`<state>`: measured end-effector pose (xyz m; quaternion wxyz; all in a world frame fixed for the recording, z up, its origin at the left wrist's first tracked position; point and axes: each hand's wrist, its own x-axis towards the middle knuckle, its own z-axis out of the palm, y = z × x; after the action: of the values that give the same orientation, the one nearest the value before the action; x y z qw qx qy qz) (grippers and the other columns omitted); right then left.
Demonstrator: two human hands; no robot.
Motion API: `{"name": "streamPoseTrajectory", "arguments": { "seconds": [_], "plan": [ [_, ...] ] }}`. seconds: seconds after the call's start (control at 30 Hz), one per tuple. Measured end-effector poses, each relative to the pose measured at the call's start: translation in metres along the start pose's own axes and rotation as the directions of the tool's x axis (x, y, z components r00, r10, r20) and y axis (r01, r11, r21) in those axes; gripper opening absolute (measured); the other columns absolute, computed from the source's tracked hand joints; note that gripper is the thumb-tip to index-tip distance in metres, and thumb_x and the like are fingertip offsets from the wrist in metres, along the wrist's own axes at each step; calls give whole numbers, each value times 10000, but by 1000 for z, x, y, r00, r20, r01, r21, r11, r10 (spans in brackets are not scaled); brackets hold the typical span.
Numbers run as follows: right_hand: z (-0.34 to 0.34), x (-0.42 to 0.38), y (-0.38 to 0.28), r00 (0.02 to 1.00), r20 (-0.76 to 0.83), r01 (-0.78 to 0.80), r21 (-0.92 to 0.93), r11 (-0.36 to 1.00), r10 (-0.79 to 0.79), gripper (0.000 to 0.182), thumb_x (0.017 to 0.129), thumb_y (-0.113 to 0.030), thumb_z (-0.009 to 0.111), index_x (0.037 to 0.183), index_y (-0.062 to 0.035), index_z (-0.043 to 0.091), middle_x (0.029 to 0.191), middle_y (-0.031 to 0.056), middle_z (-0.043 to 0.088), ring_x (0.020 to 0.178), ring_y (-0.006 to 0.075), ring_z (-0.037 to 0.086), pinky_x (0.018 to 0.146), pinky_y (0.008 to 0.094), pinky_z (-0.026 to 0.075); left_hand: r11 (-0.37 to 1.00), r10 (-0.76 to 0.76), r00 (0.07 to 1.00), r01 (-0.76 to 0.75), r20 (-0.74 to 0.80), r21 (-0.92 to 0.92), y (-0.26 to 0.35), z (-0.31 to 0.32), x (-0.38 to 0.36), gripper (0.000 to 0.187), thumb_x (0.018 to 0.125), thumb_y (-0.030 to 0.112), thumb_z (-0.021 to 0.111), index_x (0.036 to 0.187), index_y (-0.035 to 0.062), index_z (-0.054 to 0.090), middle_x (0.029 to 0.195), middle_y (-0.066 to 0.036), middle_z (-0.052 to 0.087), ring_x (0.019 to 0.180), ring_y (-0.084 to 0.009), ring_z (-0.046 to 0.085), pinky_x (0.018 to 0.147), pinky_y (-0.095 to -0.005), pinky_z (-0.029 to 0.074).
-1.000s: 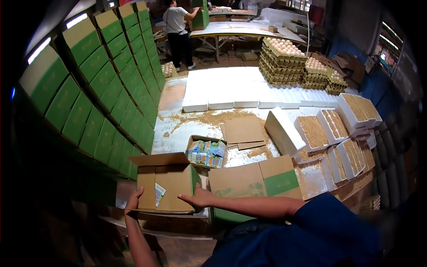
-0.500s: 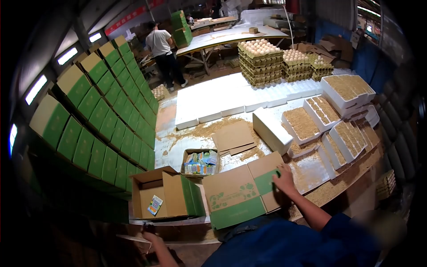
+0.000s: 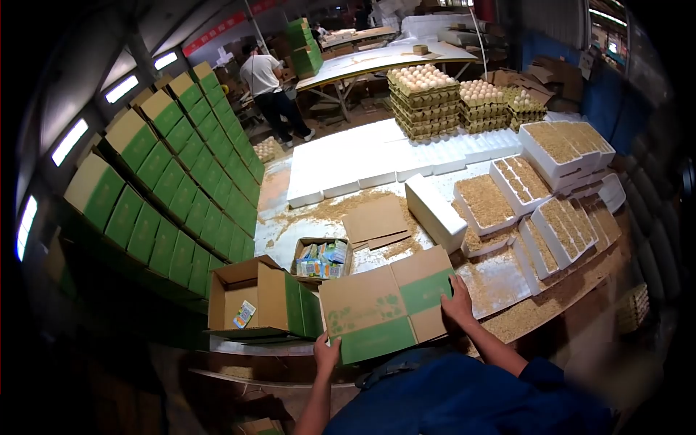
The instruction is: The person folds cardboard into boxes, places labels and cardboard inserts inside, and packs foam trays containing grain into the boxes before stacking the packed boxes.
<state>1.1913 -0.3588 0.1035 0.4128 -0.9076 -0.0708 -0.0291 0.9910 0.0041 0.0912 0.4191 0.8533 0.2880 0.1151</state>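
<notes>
The left grip (image 3: 327, 353) is pinching the left edge of a flattened carton (image 3: 366, 297), and the right grip (image 3: 457, 301) is holding the opposite edge, so the carton is lying between them. The cardboard is looking light, dry and fairly stiff, probably flexing along its creases rather than slipping; those opposite edges are seeming the soundest hold. An open box (image 3: 272, 297) is standing just left of the left grip.

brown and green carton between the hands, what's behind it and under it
Behind the carton are a small box of printed packets, a few flat cardboard sheets and a white foam piece standing on edge. Whatever lies directly beneath the carton is covered and cannot be seen.
</notes>
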Motion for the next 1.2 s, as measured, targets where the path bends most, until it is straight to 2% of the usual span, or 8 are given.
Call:
{"name": "streamPoseTrajectory", "arguments": {
  "seconds": [0.23,0.33,0.4,0.57,0.8,0.9,1.07,1.2],
  "plan": [
    [-31,-12,-13,999,-47,9,202,979,0,657,808,-113,658,1413,29,446,1412,297,456,1318,415,448,1093,418,383,995,-35,983,17,-182,-94,36,-8,-38,422,796,40,753,1189,-77,650,1134,-184,693,1039,-270,662,922,-368,495],
    [-45,-3,-13,979,-178,-39,315,948,99,584,859,-106,641,1399,44,473,1346,245,542,1249,318,530,1040,374,417,946,-154,974,97,-164,-309,56,-20,-47,397,736,1,787,1106,-55,655,1039,-113,700,930,-170,663,829,-321,523],
    [-58,13,-15,973,-223,84,566,820,54,493,920,-108,605,1377,49,509,1268,173,616,1159,220,572,995,328,436,874,-76,980,-24,-184,-486,69,-23,-47,374,736,-41,769,1083,-50,631,987,-80,689,883,-134,650,790,-292,524],
    [-99,34,-51,976,-213,136,785,604,56,433,982,-164,577,1298,131,547,1216,147,639,1108,179,581,977,295,438,889,-19,975,-83,-219,-449,95,-26,-38,327,777,-108,664,1090,-31,607,1037,-86,681,969,-166,643,885,-299,491],
    [-123,34,-74,966,-258,216,792,571,-7,439,987,-217,592,1297,93,575,1184,120,648,1104,165,564,1001,284,413,808,147,980,-195,-131,-556,119,-48,-42,320,833,-61,655,1146,-23,598,1097,-89,671,1032,-189,639,933,-303,481],
    [-131,26,-93,971,-241,194,796,573,6,450,985,-253,620,1285,81,588,1176,117,651,1091,164,569,998,276,407,369,91,976,-218,-198,-904,167,-67,-49,261,946,181,658,1095,-32,626,1110,-132,688,1011,-219,648,954,-330,479],
    [-135,26,-105,981,-164,60,755,653,99,432,937,-267,711,1206,60,623,1047,78,662,1023,151,583,907,294,452,619,16,989,-125,-146,-776,174,-86,-40,190,957,144,623,928,-37,671,1003,-157,721,963,-216,663,942,-355,486],
    [-135,27,-106,984,-141,19,690,723,108,418,923,-260,728,1186,51,631,992,76,661,988,143,584,867,296,467,665,125,978,42,167,-745,172,-105,-41,176,937,116,625,989,-37,693,1020,-125,721,956,-177,658,919,-319,490]
  ]
}}
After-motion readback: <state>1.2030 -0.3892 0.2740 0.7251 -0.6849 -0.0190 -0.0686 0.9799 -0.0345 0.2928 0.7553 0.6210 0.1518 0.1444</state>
